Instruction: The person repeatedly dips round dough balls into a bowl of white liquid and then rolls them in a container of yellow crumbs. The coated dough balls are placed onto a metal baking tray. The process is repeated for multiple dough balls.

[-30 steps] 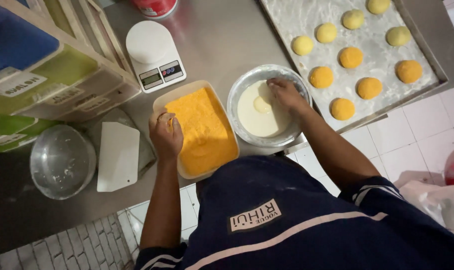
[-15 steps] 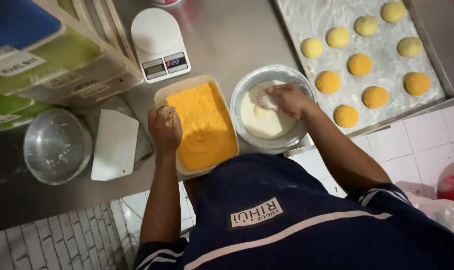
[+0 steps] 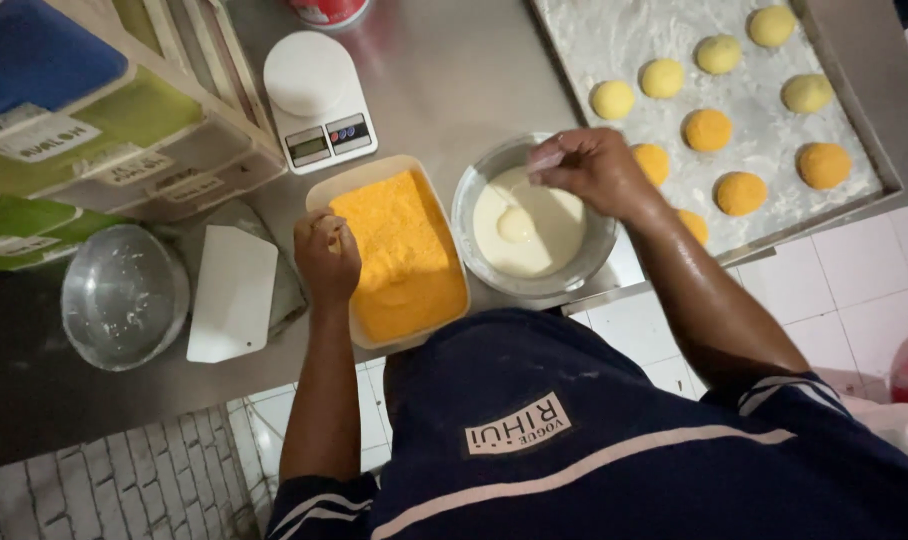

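Ball sits in batter in the bowl, just below-left of the right hand (fingers pinched, empty); left hand fisted by the crumb tray

- We wear a dark navy short-sleeved shirt, which fills the near part of the head view.
- A thin pale stripe runs slantwise across our chest, from near left up toward the right shoulder.
- Above that stripe sits a small white patch with dark lettering, seen upside down from where we look.
- Both sleeves end in cuffs with thin white bands: one cuff at the near left, the other at the right.
- Below the sleeves our forearms are bare, with no watch or bracelet showing.
- Our left hand and right hand are ungloved, and the fingers look dusted with pale coating.
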